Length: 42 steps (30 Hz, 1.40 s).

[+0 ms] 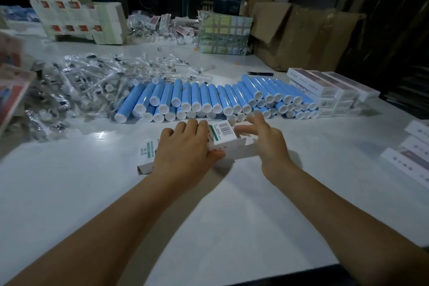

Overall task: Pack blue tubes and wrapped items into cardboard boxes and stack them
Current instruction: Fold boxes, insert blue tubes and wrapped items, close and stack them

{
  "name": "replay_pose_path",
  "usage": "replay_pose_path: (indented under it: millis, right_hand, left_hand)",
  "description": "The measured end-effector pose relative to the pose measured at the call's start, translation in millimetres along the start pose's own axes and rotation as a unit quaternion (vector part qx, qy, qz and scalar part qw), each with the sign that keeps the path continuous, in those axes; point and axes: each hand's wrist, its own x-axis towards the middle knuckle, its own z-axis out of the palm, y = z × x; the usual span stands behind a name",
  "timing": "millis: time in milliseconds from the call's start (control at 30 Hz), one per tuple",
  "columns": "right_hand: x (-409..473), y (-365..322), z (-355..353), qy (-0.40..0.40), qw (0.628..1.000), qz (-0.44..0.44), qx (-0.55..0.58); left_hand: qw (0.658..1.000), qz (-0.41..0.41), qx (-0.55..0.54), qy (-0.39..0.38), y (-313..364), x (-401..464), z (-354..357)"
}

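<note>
White table (69, 193), dim room; brown cartons (301, 30) at far right edge. Box (222, 137) lies mid-table, just before the tubes (209, 97). Left hand (185, 148) grips the box; right hand (264, 137), fingers straight, touches its end flap. Wrapped items (76, 86) heaped at left. Packed boxes (334, 90) stacked right. Near table bare.
</note>
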Motion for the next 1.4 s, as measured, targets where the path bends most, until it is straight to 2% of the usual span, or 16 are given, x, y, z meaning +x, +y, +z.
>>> replay_pose_path:
  millis: [67,200,267,367,467,633,800,967,1133,1400]
  right_hand:
    - [-1,-2,-2,-0.005,1.000,-0.006,0.007]
    - [2,-2,-9,0.094,0.995,-0.034,0.028]
    - [2,-1,-14,0.113,0.990,-0.066,0.047]
    - [-5,2,-14,0.088,0.989,-0.111,0.052]
    - [-11,5,-6,0.048,0.988,-0.144,0.009]
    - [-14,4,-2,0.025,0.988,-0.154,-0.010]
    - [-23,6,3,-0.034,0.984,-0.172,-0.046]
    - [-14,5,-1,-0.039,0.991,-0.119,-0.041]
    - [-12,4,1,-0.079,0.994,-0.054,-0.049]
    - [-14,8,6,-0.080,0.996,-0.032,-0.028]
  left_hand:
    - [1.000,-0.009,-0.005,0.005,-2,1,0]
    - [1.000,-0.014,-0.002,0.012,-2,2,2]
    - [1.000,-0.021,-0.001,0.015,-3,2,1]
    - [0.999,-0.034,0.002,0.021,-7,3,0]
    - [0.999,-0.042,0.007,0.023,-7,4,0]
    - [0.999,-0.043,0.007,0.016,-6,3,0]
    - [0.999,-0.012,0.039,0.007,1,0,0]
    - [0.999,0.006,0.041,0.012,4,-2,-2]
    - [0.998,0.028,0.059,-0.001,8,-5,-1]
    - [0.997,0.022,0.068,0.000,13,-5,0]
